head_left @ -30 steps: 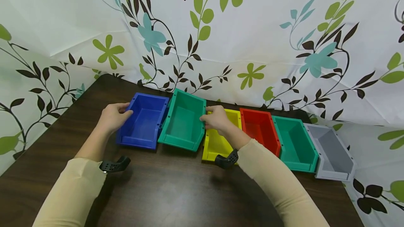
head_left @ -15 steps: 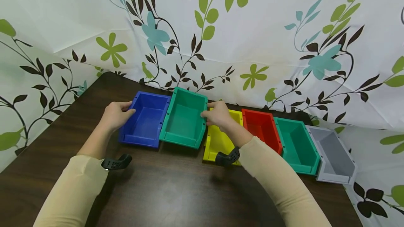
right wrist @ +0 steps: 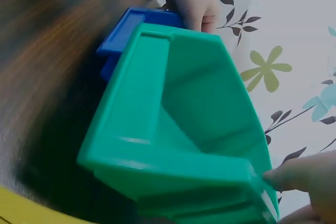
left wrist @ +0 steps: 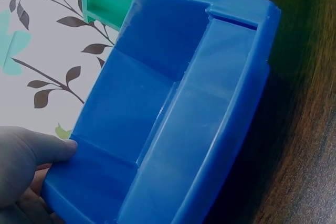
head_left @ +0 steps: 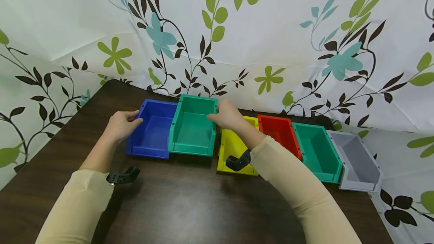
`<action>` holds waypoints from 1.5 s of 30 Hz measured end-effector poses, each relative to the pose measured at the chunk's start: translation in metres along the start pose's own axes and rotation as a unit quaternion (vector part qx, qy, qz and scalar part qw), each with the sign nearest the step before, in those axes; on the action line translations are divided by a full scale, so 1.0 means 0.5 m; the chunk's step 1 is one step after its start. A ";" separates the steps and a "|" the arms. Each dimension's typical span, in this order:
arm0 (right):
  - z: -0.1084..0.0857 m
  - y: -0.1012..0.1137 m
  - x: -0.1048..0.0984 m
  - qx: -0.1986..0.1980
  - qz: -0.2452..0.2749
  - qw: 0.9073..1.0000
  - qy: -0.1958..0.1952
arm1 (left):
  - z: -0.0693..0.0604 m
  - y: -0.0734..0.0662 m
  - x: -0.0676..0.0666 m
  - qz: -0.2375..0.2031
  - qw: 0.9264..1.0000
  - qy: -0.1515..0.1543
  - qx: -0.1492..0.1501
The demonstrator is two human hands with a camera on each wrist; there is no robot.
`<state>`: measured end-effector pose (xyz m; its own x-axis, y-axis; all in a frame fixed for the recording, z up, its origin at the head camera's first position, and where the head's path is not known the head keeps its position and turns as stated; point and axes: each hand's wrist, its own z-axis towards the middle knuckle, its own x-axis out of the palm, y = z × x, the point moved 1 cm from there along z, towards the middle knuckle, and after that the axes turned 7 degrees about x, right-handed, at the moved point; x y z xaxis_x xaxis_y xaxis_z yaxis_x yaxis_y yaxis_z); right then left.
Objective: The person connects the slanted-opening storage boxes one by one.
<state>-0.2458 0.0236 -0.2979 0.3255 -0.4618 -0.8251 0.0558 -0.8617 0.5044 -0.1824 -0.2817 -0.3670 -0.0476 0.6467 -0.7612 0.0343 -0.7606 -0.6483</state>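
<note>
In the head view my left hand (head_left: pixel 122 125) pinches the left wall of a blue storage bin (head_left: pixel 154 133), thumb over the rim. That thumb (left wrist: pixel 58 149) shows on the bin's edge in the left wrist view. My right hand (head_left: pixel 229 115) grips the right wall of a green storage bin (head_left: pixel 194 129), thumb inside the rim. The green bin stands against the blue one and covers its right rim in the head view. Both bins have nothing visible inside. The right hand's other fingers are mostly hidden behind the green wall.
To the right stand a yellow bin (head_left: pixel 232 150), partly under my right forearm, a red bin (head_left: pixel 276 133), a second green bin (head_left: pixel 317 153) and a grey bin (head_left: pixel 356 161). A leaf-patterned sheet (head_left: pixel 278 37) hangs behind the dark wooden table (head_left: pixel 176 206).
The green bin has turned straighter and shifted left against the blue bin, with my right hand moving along. My left hand keeps its hold on the blue bin, nearly unmoved.
</note>
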 end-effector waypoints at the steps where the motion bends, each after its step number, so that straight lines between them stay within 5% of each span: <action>1: -0.001 -0.002 0.001 -0.017 -0.020 0.999 -0.020 | 0.000 0.000 0.001 0.000 1.000 -0.001 0.001; 6: -0.003 0.006 0.023 -0.137 -0.140 0.976 -0.095 | 0.003 -0.001 0.004 0.000 1.000 -0.007 0.009; 13: 0.016 0.039 0.067 -0.241 -0.179 0.954 0.003 | 0.010 0.002 0.009 -0.011 1.000 -0.009 0.004; 29: 0.043 0.048 0.097 -0.240 -0.195 0.951 0.017 | -0.003 0.026 0.030 -0.068 0.994 -0.076 0.027; 39: 0.049 0.053 0.096 -0.243 -0.206 0.948 0.009 | -0.002 0.033 0.040 -0.057 0.988 -0.137 0.036; 45: 0.056 0.046 0.109 -0.248 -0.230 0.941 0.008 | -0.005 0.033 0.042 -0.049 0.988 -0.142 0.037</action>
<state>-0.2532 -0.0270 -0.3384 0.1724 -0.0567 -0.9834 0.6267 -0.7639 0.1539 -0.1804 -0.2807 -0.3939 -0.3250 0.6839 -0.6532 -0.0570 -0.7036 -0.7083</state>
